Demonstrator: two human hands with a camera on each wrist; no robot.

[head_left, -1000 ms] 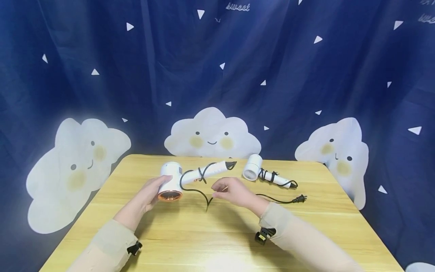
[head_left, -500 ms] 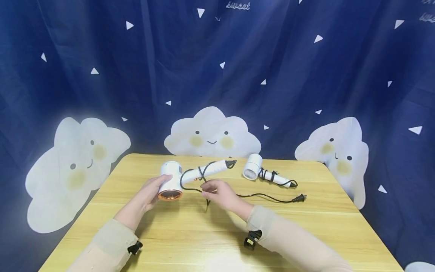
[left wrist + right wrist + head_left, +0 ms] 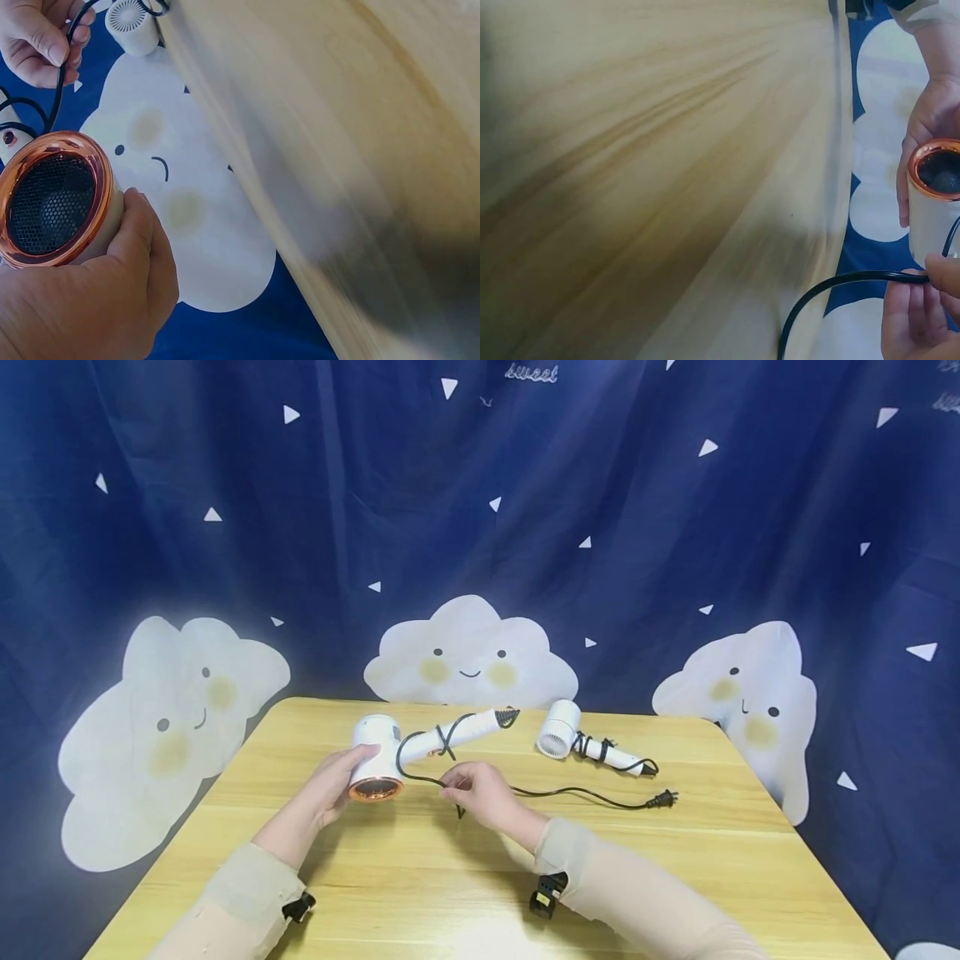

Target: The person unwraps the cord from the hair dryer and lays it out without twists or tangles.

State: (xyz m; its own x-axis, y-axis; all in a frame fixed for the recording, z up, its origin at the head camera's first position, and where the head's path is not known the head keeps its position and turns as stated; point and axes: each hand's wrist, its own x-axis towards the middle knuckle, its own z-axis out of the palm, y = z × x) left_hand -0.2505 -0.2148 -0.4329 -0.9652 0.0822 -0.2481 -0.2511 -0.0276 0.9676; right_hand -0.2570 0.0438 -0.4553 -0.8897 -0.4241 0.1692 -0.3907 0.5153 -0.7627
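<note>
the left hand (image 3: pixel 335 783) grips the hair dryer (image 3: pixel 387 757); to its right, the right hand (image 3: pixel 482 794) pinches the black cord (image 3: pixel 862 276). a steady dryer and light tension should work best.

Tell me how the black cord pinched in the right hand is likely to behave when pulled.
The cord is probably flexible but a little springy: it arcs smoothly away from the right hand. It looks light, being thin beside the held dryer. It may snag when pulled, since it loops around that dryer's handle.
</note>
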